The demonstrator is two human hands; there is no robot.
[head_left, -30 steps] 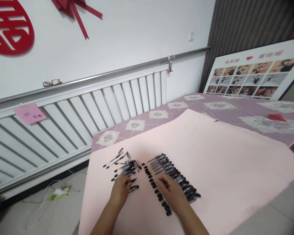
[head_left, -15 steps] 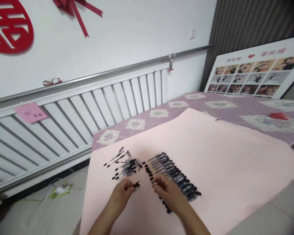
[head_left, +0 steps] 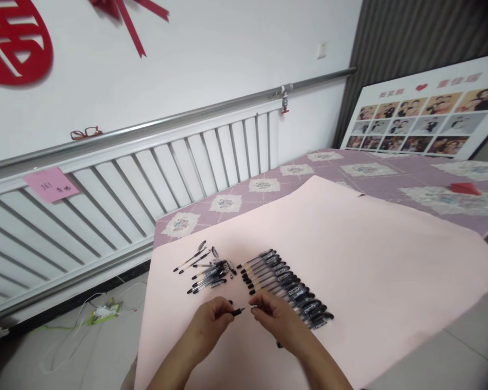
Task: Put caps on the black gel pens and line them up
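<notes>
My left hand [head_left: 209,325] is closed on a black pen [head_left: 238,312], whose tip points right toward my other hand. My right hand [head_left: 277,319] pinches a small pale, silvery piece [head_left: 253,307]; it is too small to name, and a narrow gap separates it from the pen tip. Under and beyond my right hand lies a slanted row of capped black pens [head_left: 296,292], partly hidden by that hand. Farther off, past my left hand, uncapped pens [head_left: 205,281] lie in a loose pile with some caps [head_left: 231,267].
Pink paper [head_left: 370,260] covers much of the table, over a purple patterned tablecloth [head_left: 264,185]. A white radiator [head_left: 179,168] stands along the wall behind. A red paper piece [head_left: 466,188] lies at the far right. Cables and a power strip [head_left: 104,312] are on the floor, left.
My hands have come closer together. The pen in my left hand now points right, its tip near the small piece in my right hand. The row and the pile look the same.
</notes>
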